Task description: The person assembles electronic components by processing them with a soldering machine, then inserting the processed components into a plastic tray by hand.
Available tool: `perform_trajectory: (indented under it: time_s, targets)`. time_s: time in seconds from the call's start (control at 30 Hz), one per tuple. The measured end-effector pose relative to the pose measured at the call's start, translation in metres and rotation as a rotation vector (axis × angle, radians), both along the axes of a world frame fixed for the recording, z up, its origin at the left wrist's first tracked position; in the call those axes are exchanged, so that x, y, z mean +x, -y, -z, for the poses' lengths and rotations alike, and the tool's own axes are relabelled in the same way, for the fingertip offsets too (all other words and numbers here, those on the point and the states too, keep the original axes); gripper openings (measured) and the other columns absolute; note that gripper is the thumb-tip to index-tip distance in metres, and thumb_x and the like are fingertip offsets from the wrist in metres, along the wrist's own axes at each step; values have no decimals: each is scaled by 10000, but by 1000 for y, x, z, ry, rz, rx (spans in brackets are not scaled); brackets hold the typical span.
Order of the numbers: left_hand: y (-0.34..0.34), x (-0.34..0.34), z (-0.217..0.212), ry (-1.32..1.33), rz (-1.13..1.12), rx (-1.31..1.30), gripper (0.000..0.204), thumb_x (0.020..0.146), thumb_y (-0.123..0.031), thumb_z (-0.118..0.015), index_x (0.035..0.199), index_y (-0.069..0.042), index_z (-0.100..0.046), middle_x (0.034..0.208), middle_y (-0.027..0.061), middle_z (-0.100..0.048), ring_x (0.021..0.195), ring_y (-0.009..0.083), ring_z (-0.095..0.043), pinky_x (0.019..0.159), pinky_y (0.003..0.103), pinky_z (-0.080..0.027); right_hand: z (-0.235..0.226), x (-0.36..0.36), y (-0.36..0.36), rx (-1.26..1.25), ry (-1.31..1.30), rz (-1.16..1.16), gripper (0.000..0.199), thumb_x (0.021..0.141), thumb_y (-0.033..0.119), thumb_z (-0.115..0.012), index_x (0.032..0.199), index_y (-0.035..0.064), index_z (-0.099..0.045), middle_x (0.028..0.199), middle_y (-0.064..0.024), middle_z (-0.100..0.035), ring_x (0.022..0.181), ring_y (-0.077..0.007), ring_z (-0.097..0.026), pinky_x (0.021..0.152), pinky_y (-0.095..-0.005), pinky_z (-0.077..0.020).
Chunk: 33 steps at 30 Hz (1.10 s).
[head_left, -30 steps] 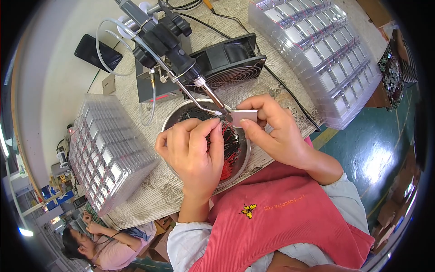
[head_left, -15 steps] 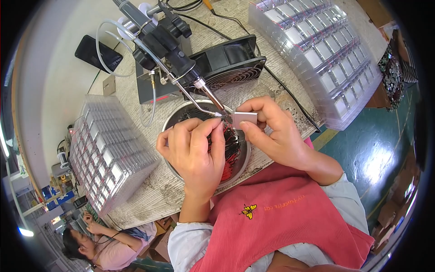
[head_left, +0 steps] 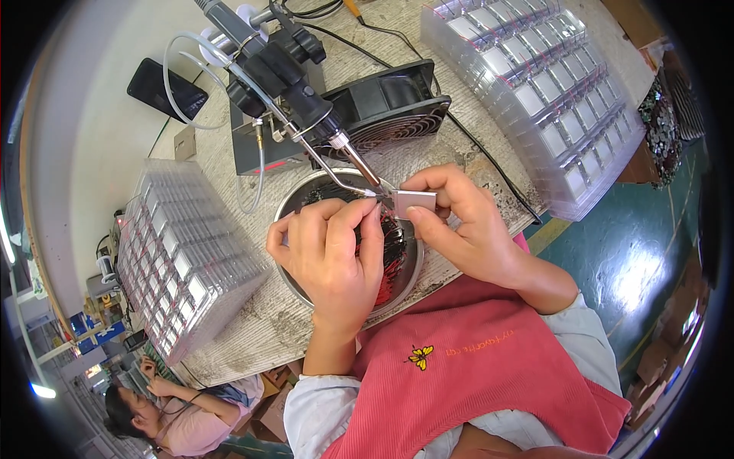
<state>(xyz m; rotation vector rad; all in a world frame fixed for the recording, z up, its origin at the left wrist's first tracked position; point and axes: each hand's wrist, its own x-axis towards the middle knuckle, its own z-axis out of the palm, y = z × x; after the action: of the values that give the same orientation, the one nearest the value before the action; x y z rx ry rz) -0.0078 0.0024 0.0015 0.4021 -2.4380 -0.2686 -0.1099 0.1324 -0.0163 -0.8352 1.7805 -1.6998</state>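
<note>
- We hold a flat grey piece [head_left: 417, 203] up over the edge of a metal bowl [head_left: 414, 260], close to the tip of a soldering iron [head_left: 306, 107].
- Our right grip [head_left: 468, 226] is closed on the piece.
- Our left grip [head_left: 327, 256] has thumb and finger pinched together just beside it; we cannot tell if anything is between them.
- Red and black wires [head_left: 394, 264] lie in the bowl below.
- Past the bowl, a black fan [head_left: 390, 99] stands on our counter [head_left: 256, 336].
- We see clear trays on the left [head_left: 191, 252] and clear trays on the right [head_left: 520, 115].
</note>
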Motion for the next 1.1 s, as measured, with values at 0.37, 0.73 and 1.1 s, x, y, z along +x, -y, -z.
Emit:
perform_trajectory:
  time_s: [0.37, 0.73, 1.1]
  targets:
    - [1, 3, 4, 28, -13, 4, 157, 737, -145, -740, 859, -157, -642, 794, -22, -571, 749, 164, -537, 880, 374, -325, 2, 2, 0, 10, -8, 8, 232, 857, 55, -619, 1068, -1, -541, 731, -79, -613, 595, -109, -595, 527, -259, -466]
    - [-3, -1, 2, 37, -12, 7, 150, 735, -137, -734, 856, -167, -650, 808, -20, -579, 771, 163, -548, 911, 373, -324, 3, -1, -5, 30, -55, 27, 225, 861, 64, -619, 1068, 18, -547, 719, -88, -643, 610, -171, -648, 543, -290, -490]
    - [5, 18, 4, 93, -15, -22, 122, 774, -124, -716, 871, -130, -643, 827, 13, -590, 796, 186, -560, 886, 393, -334, -4, -27, -46, 116, -462, 245, 136, 883, 61, -601, 1012, 21, -585, 926, -99, -633, 765, -144, -604, 633, -257, -469]
